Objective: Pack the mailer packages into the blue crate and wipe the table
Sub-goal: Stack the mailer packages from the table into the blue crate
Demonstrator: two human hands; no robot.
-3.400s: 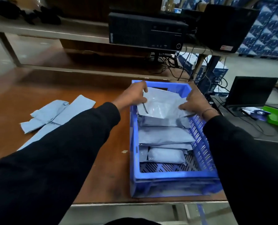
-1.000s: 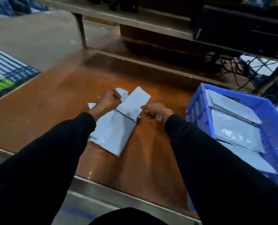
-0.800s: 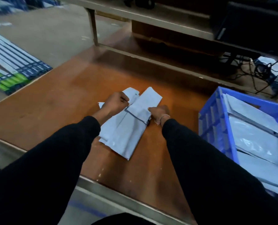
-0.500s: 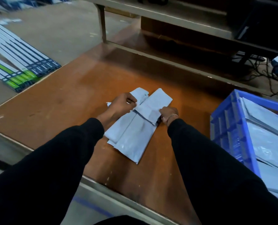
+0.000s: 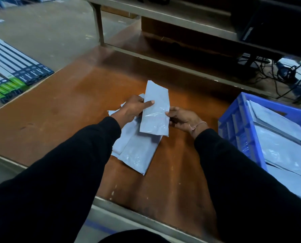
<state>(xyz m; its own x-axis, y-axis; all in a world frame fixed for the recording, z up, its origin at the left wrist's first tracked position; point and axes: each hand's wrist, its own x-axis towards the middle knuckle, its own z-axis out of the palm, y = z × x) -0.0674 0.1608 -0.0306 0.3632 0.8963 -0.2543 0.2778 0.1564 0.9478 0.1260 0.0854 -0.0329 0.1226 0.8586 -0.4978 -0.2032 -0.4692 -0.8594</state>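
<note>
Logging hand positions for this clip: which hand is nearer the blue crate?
Right. The right hand pinches the lifted mailer's edge on the side toward the blue crate; the left hand grips its far side.

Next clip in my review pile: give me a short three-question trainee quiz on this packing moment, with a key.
1. True or false: the blue crate has no packages in it yet.
2. Which hands hold the lifted mailer? A) left only B) right only C) both
3. Fill in: under the lifted mailer, more mailers lie on the ____.

Key
1. False: grey packages already lie inside the crate.
2. C: the left hand pinches its left edge and the right hand grips its right edge.
3. Table; the wooden top, left of the crate.
</note>
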